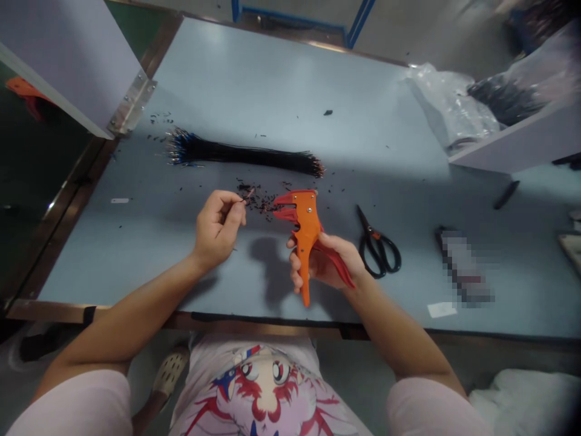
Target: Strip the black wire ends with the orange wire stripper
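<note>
A printed shirt (267,387) fills six o'clock, the right hand (338,257) grasping orange strippers (308,224), the left hand (218,227) seemingly pinching a thin wire (244,199) at nine, the bundle (249,155) at eleven already copper-tipped beyond offcuts (258,198).

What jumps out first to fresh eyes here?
Probably the orange-and-red hand tool, upright in the right hand near mid-picture, jaws toward the left hand. Next, the long bundle of black wires lying across the blue-grey tabletop beyond both hands, blue showing at its left end. Then the black-handled scissors, lying just right of the right hand.
</note>
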Demonstrator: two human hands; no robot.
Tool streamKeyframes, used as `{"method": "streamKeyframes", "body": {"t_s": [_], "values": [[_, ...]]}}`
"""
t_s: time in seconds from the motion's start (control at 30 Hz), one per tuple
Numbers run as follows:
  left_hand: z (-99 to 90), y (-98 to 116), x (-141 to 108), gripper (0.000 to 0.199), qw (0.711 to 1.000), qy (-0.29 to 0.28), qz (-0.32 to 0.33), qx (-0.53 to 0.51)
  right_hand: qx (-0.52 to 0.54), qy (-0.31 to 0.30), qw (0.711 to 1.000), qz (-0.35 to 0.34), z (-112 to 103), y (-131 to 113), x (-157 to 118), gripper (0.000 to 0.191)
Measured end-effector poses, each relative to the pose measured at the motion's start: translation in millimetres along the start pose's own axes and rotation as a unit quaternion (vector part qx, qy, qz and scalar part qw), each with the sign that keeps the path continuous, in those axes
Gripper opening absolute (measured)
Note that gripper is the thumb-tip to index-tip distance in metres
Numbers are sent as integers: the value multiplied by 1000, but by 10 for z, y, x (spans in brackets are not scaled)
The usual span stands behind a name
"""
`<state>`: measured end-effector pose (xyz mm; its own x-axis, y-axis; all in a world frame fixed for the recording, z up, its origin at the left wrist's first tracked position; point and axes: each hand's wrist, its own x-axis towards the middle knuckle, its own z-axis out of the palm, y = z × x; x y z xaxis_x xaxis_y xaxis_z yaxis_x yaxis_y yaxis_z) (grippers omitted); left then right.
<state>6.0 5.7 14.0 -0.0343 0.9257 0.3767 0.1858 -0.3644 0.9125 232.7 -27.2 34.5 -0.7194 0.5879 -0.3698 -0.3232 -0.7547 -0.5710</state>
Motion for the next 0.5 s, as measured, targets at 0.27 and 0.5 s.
{"method": "streamKeyframes", "body": {"t_s": [0.27, 0.5], "values": [[-4, 102, -56, 9, 996, -52, 51, 53, -8, -23, 1000, 15, -29, 72, 36, 44], [14, 118, -46, 10, 993, -46, 27, 104, 42, 16, 998, -50, -9, 158, 122, 42]]}}
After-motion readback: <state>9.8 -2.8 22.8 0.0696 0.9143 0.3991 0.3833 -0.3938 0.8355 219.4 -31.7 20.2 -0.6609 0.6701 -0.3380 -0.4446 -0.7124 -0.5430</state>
